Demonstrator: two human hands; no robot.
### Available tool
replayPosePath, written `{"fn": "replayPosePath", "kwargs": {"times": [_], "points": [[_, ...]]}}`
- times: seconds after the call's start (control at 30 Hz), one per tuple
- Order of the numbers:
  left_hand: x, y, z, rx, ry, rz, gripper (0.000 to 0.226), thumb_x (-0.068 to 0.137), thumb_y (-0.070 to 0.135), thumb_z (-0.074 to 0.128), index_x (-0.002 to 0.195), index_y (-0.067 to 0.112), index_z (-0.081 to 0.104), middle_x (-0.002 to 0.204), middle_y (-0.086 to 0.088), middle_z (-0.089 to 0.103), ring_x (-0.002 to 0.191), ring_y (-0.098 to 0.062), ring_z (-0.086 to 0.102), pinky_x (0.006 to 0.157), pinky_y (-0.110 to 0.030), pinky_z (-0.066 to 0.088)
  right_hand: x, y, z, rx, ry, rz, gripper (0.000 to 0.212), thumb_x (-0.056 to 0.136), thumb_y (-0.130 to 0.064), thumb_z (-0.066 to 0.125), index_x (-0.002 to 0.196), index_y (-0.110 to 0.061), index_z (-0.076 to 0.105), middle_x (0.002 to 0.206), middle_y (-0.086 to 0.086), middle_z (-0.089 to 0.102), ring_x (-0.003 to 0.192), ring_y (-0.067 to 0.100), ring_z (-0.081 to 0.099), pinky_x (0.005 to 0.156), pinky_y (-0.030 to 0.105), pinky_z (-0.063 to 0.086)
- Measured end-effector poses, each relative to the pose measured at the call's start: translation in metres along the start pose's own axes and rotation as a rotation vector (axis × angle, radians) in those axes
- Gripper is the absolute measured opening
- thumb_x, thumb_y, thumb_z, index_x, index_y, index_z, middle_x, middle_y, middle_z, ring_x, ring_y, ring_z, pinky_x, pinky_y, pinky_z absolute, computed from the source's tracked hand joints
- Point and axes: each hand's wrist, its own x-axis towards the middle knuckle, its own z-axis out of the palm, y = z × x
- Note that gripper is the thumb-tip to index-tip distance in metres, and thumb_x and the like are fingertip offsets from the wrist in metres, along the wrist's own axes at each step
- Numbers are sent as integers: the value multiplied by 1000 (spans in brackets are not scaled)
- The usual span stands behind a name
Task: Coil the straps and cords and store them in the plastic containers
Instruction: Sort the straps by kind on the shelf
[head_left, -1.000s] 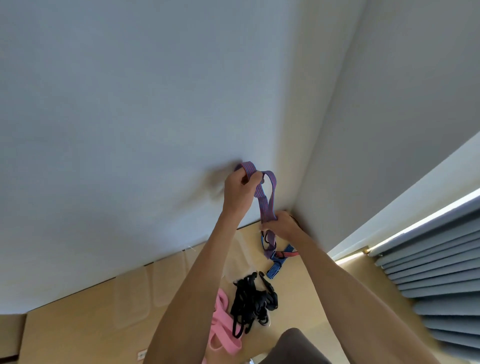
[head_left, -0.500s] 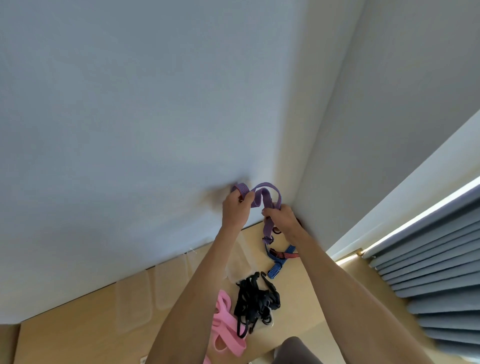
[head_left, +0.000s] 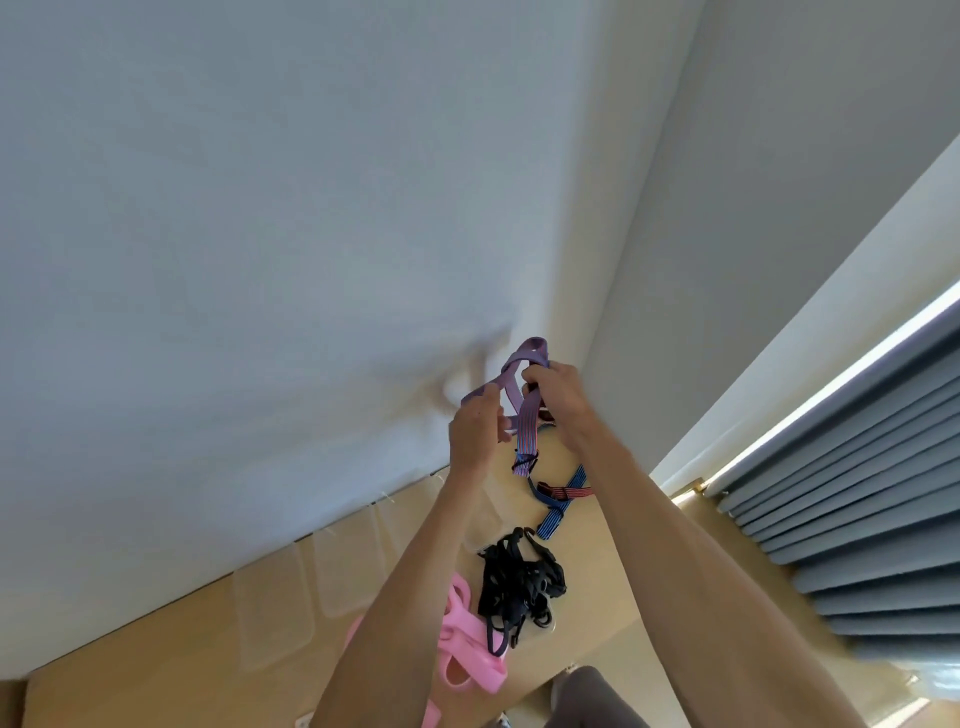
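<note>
A purple striped strap (head_left: 527, 426) hangs in the air between both hands, looped over the top. My left hand (head_left: 475, 431) pinches its left end. My right hand (head_left: 558, 395) grips the loop higher up, to the right. The strap's lower end with a dark hook dangles just above the wooden table (head_left: 156, 670). A blue and red strap (head_left: 558, 499) lies on the table below. Nearer me lie a tangle of black cords (head_left: 519, 582) and a pink strap (head_left: 462, 649). Clear plastic containers (head_left: 272, 608) stand along the wall on the left.
A white wall rises right behind the table, meeting a second wall in a corner at the right. Grey pleated blinds (head_left: 852, 493) hang at the far right. A grey-clad knee (head_left: 587, 699) shows at the bottom edge.
My right hand has risen from below the strap to above my left hand, carrying the loop up. My left hand has dropped a little. The strap's hanging part is shorter.
</note>
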Motion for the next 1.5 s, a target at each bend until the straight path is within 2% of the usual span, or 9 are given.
{"fn": "replayPosePath", "kwargs": {"times": [0.17,0.37,0.5,0.63,0.83,0.97,1.17,1.37,1.5], "points": [[-20,-10,-7,201,-294,242,39,73,37,64,63,-1,57,55,-7,58,51,-16,51,64,-34,48,-17,12,12,-211,48,-15,14,82,-8,53,68,-11,52,58,0,47,60,22,43,54,26,34],[-39,-8,-35,132,-45,289,25,71,31,74,91,16,70,77,7,72,74,-10,69,69,-25,54,-39,0,18,-482,29,-47,19,84,-9,39,99,-11,51,91,7,66,78,33,65,73,41,54],[-57,16,-45,49,-1,390,17,77,10,68,92,18,71,82,8,72,80,-7,68,79,-23,54,-56,-17,23,-191,-115,-3,21,81,3,36,77,-16,45,65,10,54,45,24,53,43,24,40],[-79,26,-56,-131,23,356,35,72,6,51,95,17,75,100,-13,70,92,-17,65,79,-30,54,-72,-33,18,-19,-197,-41,15,72,7,45,71,-6,53,60,9,56,46,20,48,49,23,37],[-120,0,-51,268,393,681,37,78,-4,64,109,17,70,110,5,66,104,-10,62,89,-23,49,-108,-33,8,-49,-412,-45,38,71,2,48,104,19,50,80,10,50,75,21,42,58,25,33],[-147,-19,-52,201,463,578,20,87,9,57,89,23,72,82,12,72,73,-10,67,68,-30,53,-137,-17,11,-63,-508,16,16,69,4,48,61,-9,48,60,4,41,66,24,37,55,28,24],[-191,-54,-91,-250,801,275,19,89,3,52,82,13,66,74,-8,68,64,-23,63,61,-32,50,-174,12,24,-129,-453,68,18,83,8,37,80,-4,50,63,18,60,35,21,55,37,16,36],[-232,-81,-109,-235,214,88,20,87,-9,58,77,9,63,67,-4,56,61,-13,48,55,-23,34,-220,18,68,258,-534,257,22,92,8,41,74,-3,46,68,17,48,51,25,50,44,25,49],[-261,-93,-122,-350,131,109,6,74,9,68,80,7,69,74,-14,61,66,-20,58,59,-24,46,-243,30,103,305,-552,289,19,92,3,44,75,-5,45,72,14,47,60,27,46,63,32,35]]}}
